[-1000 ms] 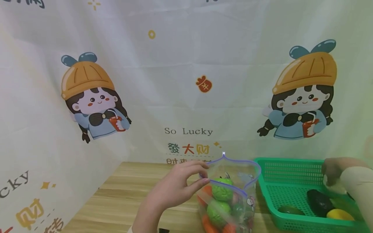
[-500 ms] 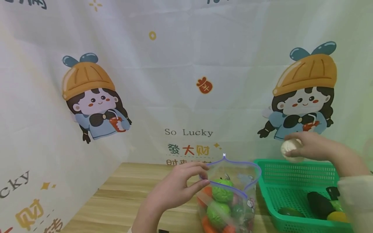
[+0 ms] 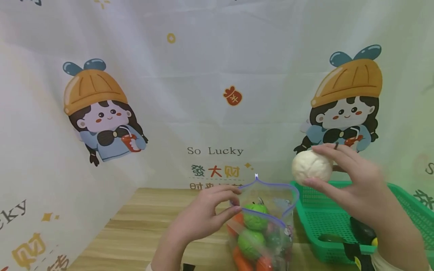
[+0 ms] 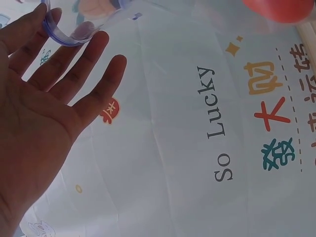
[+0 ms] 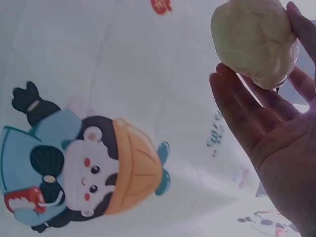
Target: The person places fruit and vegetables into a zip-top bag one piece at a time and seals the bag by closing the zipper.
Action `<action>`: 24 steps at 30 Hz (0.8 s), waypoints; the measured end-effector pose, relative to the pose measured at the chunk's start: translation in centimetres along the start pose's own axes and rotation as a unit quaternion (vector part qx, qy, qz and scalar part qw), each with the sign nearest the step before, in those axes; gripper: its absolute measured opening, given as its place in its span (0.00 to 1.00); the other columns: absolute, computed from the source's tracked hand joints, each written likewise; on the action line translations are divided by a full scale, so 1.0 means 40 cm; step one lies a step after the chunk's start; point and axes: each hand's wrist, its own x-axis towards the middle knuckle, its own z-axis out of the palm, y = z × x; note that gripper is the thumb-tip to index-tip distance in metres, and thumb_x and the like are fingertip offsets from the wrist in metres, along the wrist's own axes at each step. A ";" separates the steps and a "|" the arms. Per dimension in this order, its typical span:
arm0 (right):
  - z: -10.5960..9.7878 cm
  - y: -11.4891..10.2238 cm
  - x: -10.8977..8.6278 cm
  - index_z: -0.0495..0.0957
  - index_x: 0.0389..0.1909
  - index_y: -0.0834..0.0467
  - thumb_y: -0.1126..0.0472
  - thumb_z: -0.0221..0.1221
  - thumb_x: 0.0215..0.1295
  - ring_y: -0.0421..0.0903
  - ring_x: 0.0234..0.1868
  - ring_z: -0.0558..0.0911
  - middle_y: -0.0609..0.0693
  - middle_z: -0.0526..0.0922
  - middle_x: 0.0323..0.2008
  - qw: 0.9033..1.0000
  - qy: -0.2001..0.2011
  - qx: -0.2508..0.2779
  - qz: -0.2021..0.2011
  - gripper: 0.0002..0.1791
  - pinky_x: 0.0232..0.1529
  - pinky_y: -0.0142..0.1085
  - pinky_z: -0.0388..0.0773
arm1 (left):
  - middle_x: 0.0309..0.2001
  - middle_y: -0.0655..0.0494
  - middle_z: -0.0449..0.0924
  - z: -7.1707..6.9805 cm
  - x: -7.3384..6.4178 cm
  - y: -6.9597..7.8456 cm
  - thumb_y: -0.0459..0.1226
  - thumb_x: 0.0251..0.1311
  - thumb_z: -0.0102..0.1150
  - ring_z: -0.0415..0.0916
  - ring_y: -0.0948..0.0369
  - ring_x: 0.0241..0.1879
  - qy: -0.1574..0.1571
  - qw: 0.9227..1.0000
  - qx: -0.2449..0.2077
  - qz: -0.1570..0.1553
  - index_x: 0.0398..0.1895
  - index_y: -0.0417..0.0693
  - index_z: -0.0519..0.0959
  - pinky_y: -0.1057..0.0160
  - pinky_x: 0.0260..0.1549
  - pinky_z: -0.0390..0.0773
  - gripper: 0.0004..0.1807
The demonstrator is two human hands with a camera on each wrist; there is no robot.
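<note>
My right hand [image 3: 362, 192] holds a white pleated steamed bun [image 3: 312, 166] between thumb and fingers, above the gap between bag and basket. The right wrist view shows the bun [image 5: 254, 39] at the fingertips. My left hand [image 3: 205, 214] pinches the purple-edged rim of a clear zip bag [image 3: 297, 197], which stands upright with its mouth spread apart. In the left wrist view its other fingers are spread out. Through the bag wall I see two round green cabbage-like pieces [image 3: 251, 244], orange pieces like carrots [image 3: 241, 259] and darker things too blurred to name.
A green plastic basket [image 3: 306, 222] stands right of the bag, partly behind my right arm. Inside lie a dark elongated piece [image 3: 361, 230] and a dark green oval piece [image 3: 330, 238]. A printed cloth [image 3: 169, 105] hangs behind the wooden table [image 3: 135, 229].
My right hand has lifted the steamed bun out of the basket and carried it left, near the bag's mouth. The left hand has kept its hold on the bag rim.
</note>
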 end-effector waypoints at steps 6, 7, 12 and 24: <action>0.069 -0.006 0.001 0.80 0.66 0.54 0.62 0.84 0.46 0.35 0.50 0.86 0.51 0.87 0.55 0.997 -0.078 0.016 0.025 0.42 0.48 0.19 0.83 | 0.62 0.54 0.85 -0.006 -0.003 0.010 0.42 0.74 0.65 0.80 0.54 0.68 -0.013 1.000 0.012 -0.009 0.39 0.53 0.83 0.51 0.69 0.80 0.05; 0.078 -0.008 0.000 0.80 0.66 0.53 0.60 0.83 0.49 0.39 0.49 0.87 0.50 0.87 0.55 0.994 -0.103 0.014 0.038 0.40 0.47 0.24 0.86 | 0.62 0.54 0.85 -0.007 -0.003 0.011 0.42 0.74 0.66 0.80 0.54 0.68 -0.015 1.000 0.012 -0.011 0.39 0.53 0.83 0.51 0.70 0.80 0.05; 0.098 -0.017 -0.002 0.80 0.67 0.47 0.42 0.75 0.63 0.59 0.63 0.84 0.52 0.85 0.63 0.965 -0.237 0.000 0.110 0.33 0.52 0.54 0.89 | 0.63 0.52 0.85 -0.008 -0.004 0.013 0.42 0.73 0.66 0.79 0.54 0.69 -0.020 1.000 0.007 -0.023 0.39 0.54 0.83 0.50 0.70 0.79 0.04; 0.092 0.010 -0.005 0.84 0.60 0.50 0.47 0.63 0.78 0.62 0.67 0.81 0.56 0.83 0.65 0.941 -0.311 -0.015 0.134 0.17 0.63 0.62 0.82 | 0.64 0.51 0.85 -0.008 -0.004 0.008 0.42 0.73 0.66 0.78 0.52 0.70 -0.026 0.999 0.003 -0.027 0.38 0.54 0.83 0.49 0.72 0.77 0.05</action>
